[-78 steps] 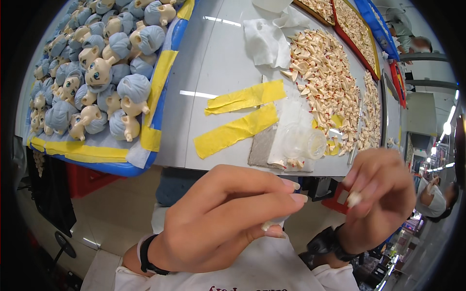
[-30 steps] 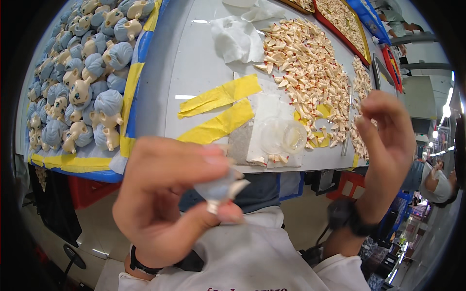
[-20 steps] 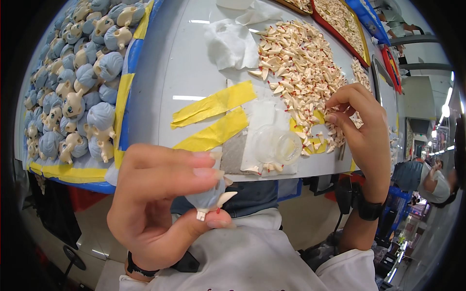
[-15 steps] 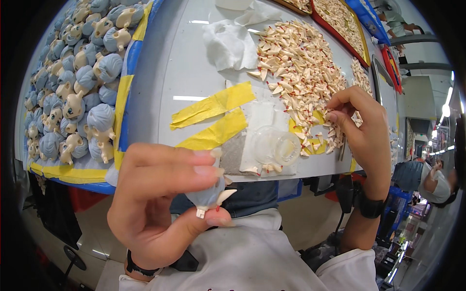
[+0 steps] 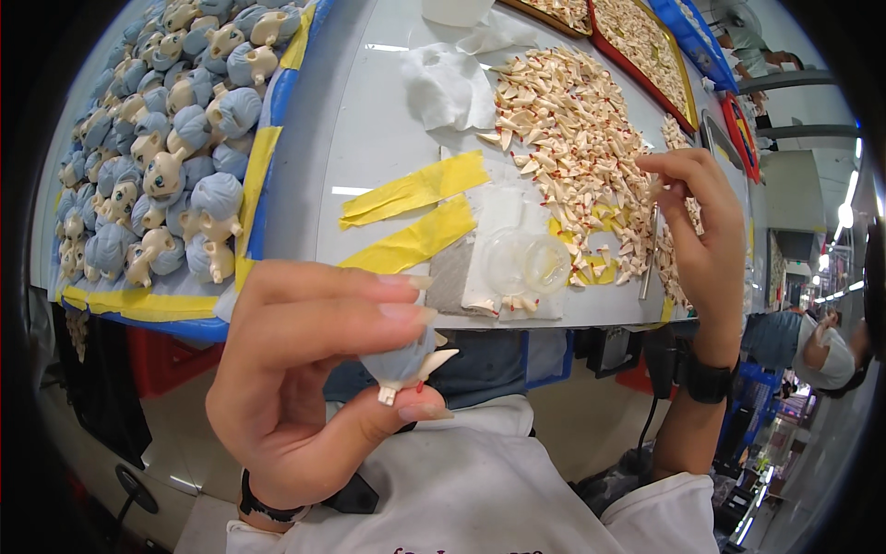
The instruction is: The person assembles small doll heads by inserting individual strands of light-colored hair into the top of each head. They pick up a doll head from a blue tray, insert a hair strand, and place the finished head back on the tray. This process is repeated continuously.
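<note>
My left hand [image 5: 314,369] is closed on a small doll head with pale blue hair [image 5: 388,362], held in front of my shirt. A cream pointed piece with a red tip [image 5: 437,367] sticks out from the head's side, beside my thumb. My right hand [image 5: 697,217] is raised at the right edge of a heap of similar cream pointed pieces [image 5: 572,129]. Its fingers are curled, with index finger and thumb close together; anything between them is too small to make out. A thin metal rod [image 5: 649,268] lies below those fingertips.
A blue-edged tray [image 5: 138,309] full of blue-haired doll heads stands at the left. Yellow tape strips [image 5: 415,194], a clear round dish [image 5: 544,268] and a crumpled white cloth [image 5: 448,88] are on the table. Red trays [image 5: 637,51] of pieces stand at the back right.
My right hand has lifted slightly away from the heap, and its fingers have shifted up. The left hand still holds the doll head, at nearly the same place. The view has shifted a little.
</note>
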Available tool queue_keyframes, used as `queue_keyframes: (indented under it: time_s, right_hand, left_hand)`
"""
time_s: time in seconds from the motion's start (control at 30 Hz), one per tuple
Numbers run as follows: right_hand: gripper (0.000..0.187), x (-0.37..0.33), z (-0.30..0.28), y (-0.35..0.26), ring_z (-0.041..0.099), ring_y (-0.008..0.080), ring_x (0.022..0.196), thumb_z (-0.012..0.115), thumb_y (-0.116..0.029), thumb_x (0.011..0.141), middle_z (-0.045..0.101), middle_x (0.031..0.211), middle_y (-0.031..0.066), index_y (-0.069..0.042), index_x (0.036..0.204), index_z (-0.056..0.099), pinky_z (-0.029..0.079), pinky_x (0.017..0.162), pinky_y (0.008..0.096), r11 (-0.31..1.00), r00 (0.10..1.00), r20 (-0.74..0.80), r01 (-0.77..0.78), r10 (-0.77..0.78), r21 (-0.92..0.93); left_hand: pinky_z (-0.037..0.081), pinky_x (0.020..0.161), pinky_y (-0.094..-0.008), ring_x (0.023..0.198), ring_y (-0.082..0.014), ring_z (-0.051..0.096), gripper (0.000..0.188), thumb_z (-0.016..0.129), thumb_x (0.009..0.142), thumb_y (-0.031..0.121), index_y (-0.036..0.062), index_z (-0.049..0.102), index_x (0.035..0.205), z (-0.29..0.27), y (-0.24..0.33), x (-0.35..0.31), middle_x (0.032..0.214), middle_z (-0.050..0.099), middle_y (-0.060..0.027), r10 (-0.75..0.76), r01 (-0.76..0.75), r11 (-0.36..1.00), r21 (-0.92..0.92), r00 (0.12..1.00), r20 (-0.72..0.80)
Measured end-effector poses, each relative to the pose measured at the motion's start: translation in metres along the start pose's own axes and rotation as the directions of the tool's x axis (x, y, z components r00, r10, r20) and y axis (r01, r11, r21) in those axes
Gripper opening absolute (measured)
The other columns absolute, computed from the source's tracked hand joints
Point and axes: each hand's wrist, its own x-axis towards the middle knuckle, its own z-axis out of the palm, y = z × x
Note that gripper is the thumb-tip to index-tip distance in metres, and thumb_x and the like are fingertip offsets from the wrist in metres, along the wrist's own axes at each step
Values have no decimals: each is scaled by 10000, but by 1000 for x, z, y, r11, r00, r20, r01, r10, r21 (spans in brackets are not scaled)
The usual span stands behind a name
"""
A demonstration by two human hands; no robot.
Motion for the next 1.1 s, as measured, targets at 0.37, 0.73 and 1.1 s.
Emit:
queue_keyframes:
  time_s: [0.37, 0.73, 1.1]
  right_hand:
    - [89, -19, -11, 4, 488, 67, 713, 529, -51, 865, 551, 777, 19, 25, 868, 574, 389, 646, 197, 914, 944, -120, -258, 308, 314]
    - [171, -56, -20, 2, 467, 105, 653, 574, -159, 864, 509, 712, 40, 5, 905, 551, 364, 595, 218, 618, 927, -2, -248, 374, 746]
    - [220, -87, -8, 14, 503, 106, 532, 668, -173, 779, 514, 698, 62, -38, 807, 496, 414, 455, 196, 699, 874, -195, -204, 445, 685]
  left_hand:
    - [518, 582, -255, 704, -202, 604, 416, 747, 686, 124, -16, 509, 997, 1, 5, -2, 987, 480, -164, -47, 48, 997, -64, 999, 20]
    - [517, 596, -255, 716, -201, 593, 402, 744, 685, 100, -19, 515, 993, -2, 5, -4, 992, 480, -164, -119, 121, 989, -89, 993, 29]
    - [489, 783, -242, 1016, -188, 522, 344, 684, 724, -17, 20, 593, 1055, -9, 30, 5, 1083, 533, -112, -241, 260, 957, -131, 960, 146]
